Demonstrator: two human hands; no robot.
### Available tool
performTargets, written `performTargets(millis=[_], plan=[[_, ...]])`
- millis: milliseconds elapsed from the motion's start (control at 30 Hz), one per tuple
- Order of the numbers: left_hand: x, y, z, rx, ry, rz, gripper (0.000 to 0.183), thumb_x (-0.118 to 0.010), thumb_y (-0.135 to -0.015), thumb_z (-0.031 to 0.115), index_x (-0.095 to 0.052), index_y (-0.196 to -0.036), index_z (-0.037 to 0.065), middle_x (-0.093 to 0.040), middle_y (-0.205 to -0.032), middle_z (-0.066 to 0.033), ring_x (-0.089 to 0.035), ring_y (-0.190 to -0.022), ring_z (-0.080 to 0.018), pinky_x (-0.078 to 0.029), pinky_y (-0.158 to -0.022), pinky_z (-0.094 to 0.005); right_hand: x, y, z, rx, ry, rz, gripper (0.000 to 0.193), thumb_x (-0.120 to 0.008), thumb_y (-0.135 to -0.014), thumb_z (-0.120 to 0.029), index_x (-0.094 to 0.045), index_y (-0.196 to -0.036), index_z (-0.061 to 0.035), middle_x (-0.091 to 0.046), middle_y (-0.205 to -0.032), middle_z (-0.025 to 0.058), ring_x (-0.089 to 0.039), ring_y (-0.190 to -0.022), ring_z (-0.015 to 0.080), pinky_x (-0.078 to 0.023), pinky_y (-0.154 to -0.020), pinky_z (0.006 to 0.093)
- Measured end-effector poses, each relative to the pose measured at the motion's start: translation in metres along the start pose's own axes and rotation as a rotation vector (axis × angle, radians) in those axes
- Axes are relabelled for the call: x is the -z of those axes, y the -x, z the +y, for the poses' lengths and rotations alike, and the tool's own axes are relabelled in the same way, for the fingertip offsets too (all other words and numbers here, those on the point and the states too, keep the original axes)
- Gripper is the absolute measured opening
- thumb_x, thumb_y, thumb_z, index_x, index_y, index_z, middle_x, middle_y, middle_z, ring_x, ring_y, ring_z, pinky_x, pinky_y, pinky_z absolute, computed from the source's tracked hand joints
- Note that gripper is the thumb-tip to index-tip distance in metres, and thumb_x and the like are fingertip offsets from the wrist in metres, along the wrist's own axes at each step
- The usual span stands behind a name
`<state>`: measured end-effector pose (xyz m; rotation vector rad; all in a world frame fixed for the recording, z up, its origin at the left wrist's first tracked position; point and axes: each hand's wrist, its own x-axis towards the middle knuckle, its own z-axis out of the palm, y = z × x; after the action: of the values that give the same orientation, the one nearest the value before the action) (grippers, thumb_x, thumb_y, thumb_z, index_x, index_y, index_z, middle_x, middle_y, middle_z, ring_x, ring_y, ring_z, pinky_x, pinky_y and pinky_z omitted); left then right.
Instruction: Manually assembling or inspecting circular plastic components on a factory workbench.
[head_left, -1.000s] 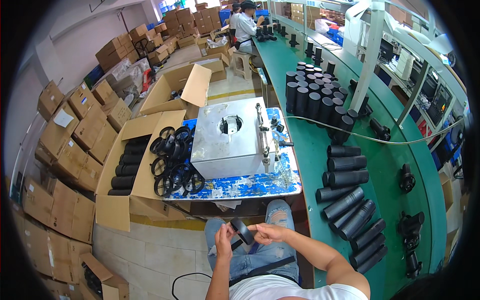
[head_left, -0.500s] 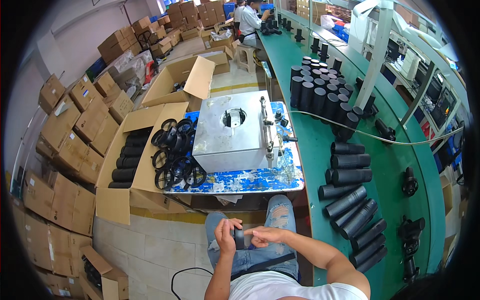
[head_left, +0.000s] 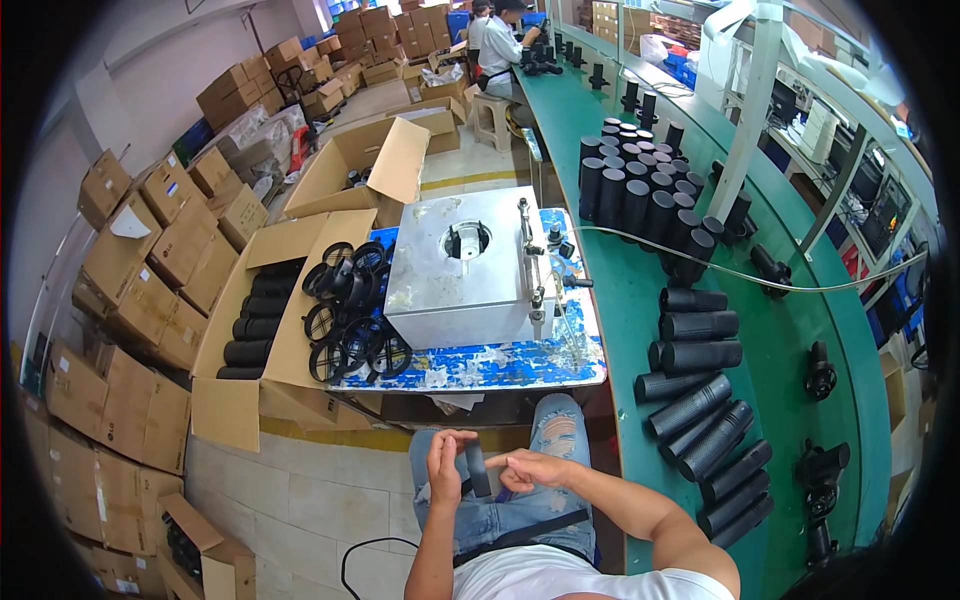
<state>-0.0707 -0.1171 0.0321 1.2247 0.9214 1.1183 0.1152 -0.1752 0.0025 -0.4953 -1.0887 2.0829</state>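
from my end, through the head camera, i have one smooth matt-black band-like ring (head_left: 477, 470) above the lap, seen nearly edge-on. my left hand (head_left: 443, 465) has a narrow grip on its left side, fingers laid straight up along it; my right hand (head_left: 538, 468) brings an extended forefinger to the ring's other side, and i cannot tell whether its curled fingers close on anything. to handle this well, i'd judge, the left hand should steady the band without squeezing it out of round, while the right forefinger presses lightly and the wrists stay low over the thighs. now my count: one ring in hand; one silver metal box with a round hole in its top (head_left: 420, 300); one flaking blue-and-white tabletop (head_left: 480, 372) under it. the tangled pile of black spoked rings (head_left: 365, 345) overlaps, but i make out at least six. about six black cylinders (head_left: 255, 328) show in the open brown cardboard carton (head_left: 225, 412). on the long green bench (head_left: 780, 370), ten or eleven textured black tubes (head_left: 702, 355) lie down; the upright black capped cylinders (head_left: 636, 205) crowd too closely for an exact count, roughly thirty.
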Motion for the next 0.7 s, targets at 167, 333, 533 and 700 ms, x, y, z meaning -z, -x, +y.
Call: performTargets(millis=[167, 333, 533, 700], plan=[[0.006, 0.005, -0.010, 0.284, 0.139, -0.037, 0.041, -0.031, -0.102, 0.034, -0.056, -0.110, 0.003, -0.065, -0.105, -0.0099, -0.059, -0.092, -0.0137, -0.044, -0.083, -0.0255, 0.000, -0.001, -0.001, 0.012, 0.111, 0.025, 0.068, -0.036, -0.096, -0.056, -0.038, -0.141, -0.0055, -0.040, -0.058, -0.0004, -0.035, -0.051, 0.0067, -0.028, -0.047, 0.0217], [0.004, 0.004, -0.007, 0.192, 0.090, -0.062, 0.044, -0.029, -0.102, 0.032, -0.059, -0.109, 0.001, -0.065, -0.106, -0.0108, -0.060, -0.095, -0.0164, -0.044, -0.089, -0.0283, 0.002, -0.002, 0.001, -0.032, 0.142, 0.055, 0.068, -0.035, -0.097, -0.055, -0.038, -0.141, -0.0039, -0.041, -0.059, 0.0002, -0.036, -0.052, 0.0075, -0.029, -0.049, 0.0221], [-0.002, 0.003, -0.001, 0.012, 0.070, -0.086, 0.046, -0.031, -0.102, 0.034, -0.059, -0.098, -0.003, -0.065, -0.098, -0.0136, -0.060, -0.095, -0.0196, -0.043, -0.091, -0.0320, -0.006, -0.004, 0.000, -0.052, 0.063, 0.027, 0.065, -0.034, -0.100, -0.050, -0.033, -0.143, -0.0012, -0.040, -0.059, -0.0008, -0.036, -0.052, 0.0077, -0.030, -0.049, 0.0230], [-0.011, 0.007, 0.017, -0.071, -0.086, -0.104, 0.033, -0.040, -0.100, 0.024, -0.059, -0.095, -0.002, -0.065, -0.093, -0.0114, -0.060, -0.090, -0.0174, -0.044, -0.088, -0.0309, -0.005, -0.004, 0.002, -0.059, 0.061, 0.065, 0.070, -0.034, -0.097, -0.056, -0.031, -0.145, -0.0042, -0.040, -0.064, 0.0009, -0.036, -0.056, 0.0096, -0.030, -0.050, 0.0231]])
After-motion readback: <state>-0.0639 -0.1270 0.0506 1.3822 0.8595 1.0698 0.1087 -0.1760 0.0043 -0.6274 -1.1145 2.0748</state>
